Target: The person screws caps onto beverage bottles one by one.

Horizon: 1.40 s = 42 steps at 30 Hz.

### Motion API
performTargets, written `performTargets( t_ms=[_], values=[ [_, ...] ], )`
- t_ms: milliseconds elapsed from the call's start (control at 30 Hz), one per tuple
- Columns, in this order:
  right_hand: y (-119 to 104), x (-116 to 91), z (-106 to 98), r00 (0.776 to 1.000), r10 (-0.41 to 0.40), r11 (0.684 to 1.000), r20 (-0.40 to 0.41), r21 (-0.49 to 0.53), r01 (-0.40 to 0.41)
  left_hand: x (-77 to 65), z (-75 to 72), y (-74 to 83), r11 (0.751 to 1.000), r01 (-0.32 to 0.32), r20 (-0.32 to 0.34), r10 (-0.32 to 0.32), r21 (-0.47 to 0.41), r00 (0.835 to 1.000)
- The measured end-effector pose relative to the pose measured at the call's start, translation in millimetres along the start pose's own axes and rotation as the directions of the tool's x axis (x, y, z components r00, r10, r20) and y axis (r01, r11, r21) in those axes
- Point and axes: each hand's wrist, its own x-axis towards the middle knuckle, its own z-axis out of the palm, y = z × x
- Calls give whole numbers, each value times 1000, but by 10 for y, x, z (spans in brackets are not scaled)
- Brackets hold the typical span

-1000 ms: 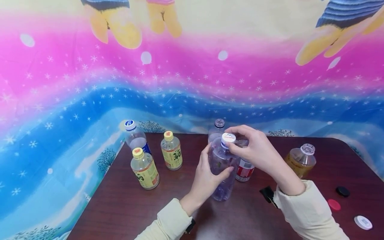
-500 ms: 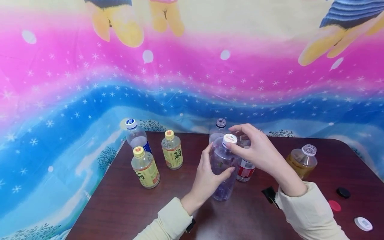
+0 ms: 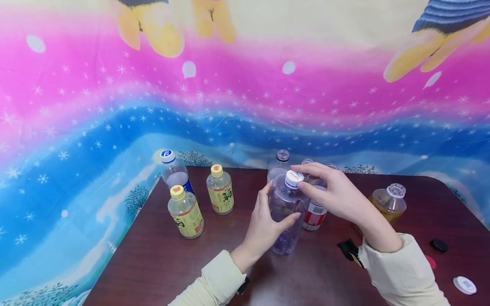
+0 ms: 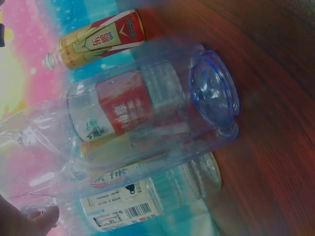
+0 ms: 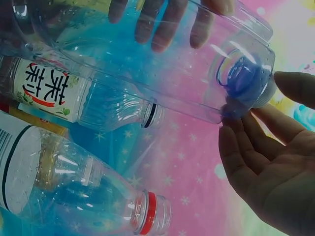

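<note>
A clear, purple-tinted plastic bottle point(image 3: 287, 244) stands upright in front of me, with a white cap point(image 3: 294, 179) on its neck. My left hand point(image 3: 262, 225) grips its body from the left, thumb across the near side. My right hand point(image 3: 338, 193) pinches the cap between thumb and fingers. In the right wrist view the thumb point(image 5: 295, 86) lies at one edge of the cap and the fingers at the other; left-hand fingers show through the bottle wall. The left wrist view shows the bottle's body point(image 4: 162, 105) and blue-tinted base close up.
Two yellow-capped bottles point(image 3: 186, 214) and a white-capped bottle point(image 3: 168, 170) stand at left. Uncapped bottles, one red-labelled point(image 3: 314, 216), stand behind my hands; another uncapped bottle point(image 3: 388, 204) is at right. Black point(image 3: 439, 245), red point(image 3: 431, 261) and white point(image 3: 465, 285) caps lie on the table at right.
My right hand has shifted slightly right, and its thumb has moved from the front of the cap toward its right side. The print on the cap has turned. My left hand keeps its grip.
</note>
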Motion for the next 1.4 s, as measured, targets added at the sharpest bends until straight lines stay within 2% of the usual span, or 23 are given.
performTargets(
  t_ms=[367, 467, 800, 1100, 1400],
  values=[
    [0, 43, 30, 993, 112, 994, -42, 12, -112, -12, -1, 20, 1000, 0, -5, 0, 2, 1000],
    [19, 52, 57, 991, 121, 993, -59, 17, -120, -12, -3, 21, 1000, 1, -2, -1, 4, 1000],
    [80, 56, 94, 1000, -8, 1000, 15, 29, 7, -12, -7, 17, 1000, 5, 3, -5, -1, 1000],
    [73, 62, 93, 999, -35, 999, 12, 38, 35, -11, -7, 26, 1000, -5, -8, 5, 1, 1000],
    [57, 67, 123, 999, 3, 1000, -32, 30, -2, -20, 3, 37, 1000, 1, -21, 0, 20, 1000]
  ],
)
